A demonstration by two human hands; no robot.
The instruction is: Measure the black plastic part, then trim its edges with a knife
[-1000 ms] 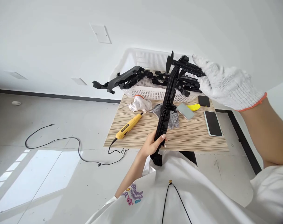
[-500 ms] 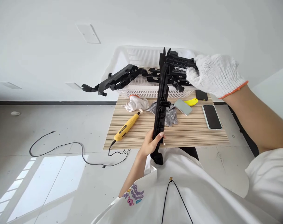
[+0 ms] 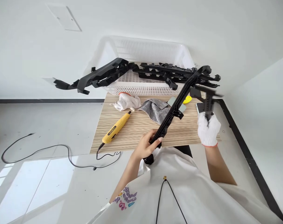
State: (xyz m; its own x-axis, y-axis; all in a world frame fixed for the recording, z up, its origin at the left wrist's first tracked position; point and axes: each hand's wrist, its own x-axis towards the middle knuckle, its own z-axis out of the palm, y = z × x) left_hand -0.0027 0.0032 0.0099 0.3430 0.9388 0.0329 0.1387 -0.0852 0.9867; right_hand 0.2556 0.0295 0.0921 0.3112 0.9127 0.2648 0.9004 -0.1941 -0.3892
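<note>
My bare left hand (image 3: pixel 148 144) grips the lower end of a long black plastic part (image 3: pixel 176 107), which leans up and to the right over the table. In a white knitted glove, my right hand (image 3: pixel 208 129) is closed round a black caliper (image 3: pixel 209 102), blurred by motion, its jaws pointing up. The caliper is apart from the plastic part, to the right of it. Behind, a white basket (image 3: pixel 122 88) carries several more black plastic parts (image 3: pixel 153 73), one of them (image 3: pixel 99 76) sticking out over its left side.
On the striped wooden table (image 3: pixel 132 137) lie a yellow corded tool (image 3: pixel 115 128), a white glove (image 3: pixel 127 101), a grey cloth (image 3: pixel 155 110), a yellow object (image 3: pixel 187 99) and a partly hidden phone (image 3: pixel 199 107). A black cable (image 3: pixel 69 155) runs across the floor.
My right hand has drawn the caliper away from the plastic part's upper end, down and to the right. The part now tilts further right. The camera view has shifted.
</note>
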